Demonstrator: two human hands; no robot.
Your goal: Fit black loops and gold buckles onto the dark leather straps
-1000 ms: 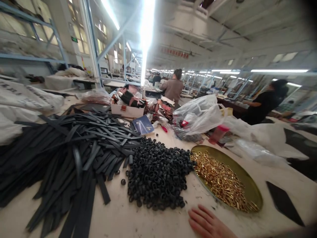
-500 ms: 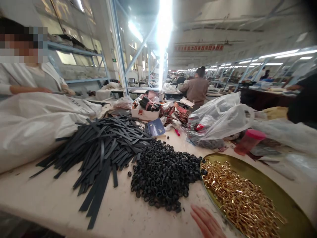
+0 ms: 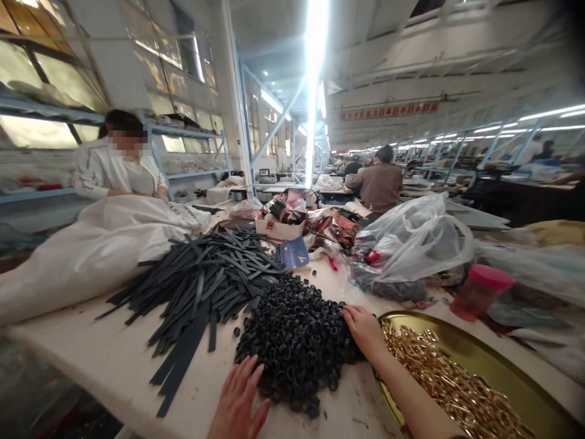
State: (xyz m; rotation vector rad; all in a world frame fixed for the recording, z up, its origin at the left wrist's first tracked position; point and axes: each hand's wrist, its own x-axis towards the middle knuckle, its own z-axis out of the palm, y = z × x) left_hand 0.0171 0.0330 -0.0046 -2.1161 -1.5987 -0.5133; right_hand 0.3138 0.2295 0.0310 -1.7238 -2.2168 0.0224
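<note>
Left hand (image 3: 240,399) lies flat on table (image 3: 114,360), bottom center, fingers apart, at edge of black ring pile (image 3: 292,332). Right hand (image 3: 363,328) rests on pile's right edge, fingers together, loosely curved, beside gold tray (image 3: 479,356).

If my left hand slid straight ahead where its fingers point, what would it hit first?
Likely the black rings: the left hand has its fingertips pointing at the pile's near edge, just short of it.

The small black rings (image 3: 292,329) lie in one loose, low heap on the pale counter (image 3: 114,360). They are short matte loops in great number, tumbled at every angle, some on edge and some flat. A few strays sit apart at the heap's left rim. Its far left edge meets a spread of flat black strips (image 3: 205,280), and its right edge lies just beside a gold tray (image 3: 479,360).
</note>
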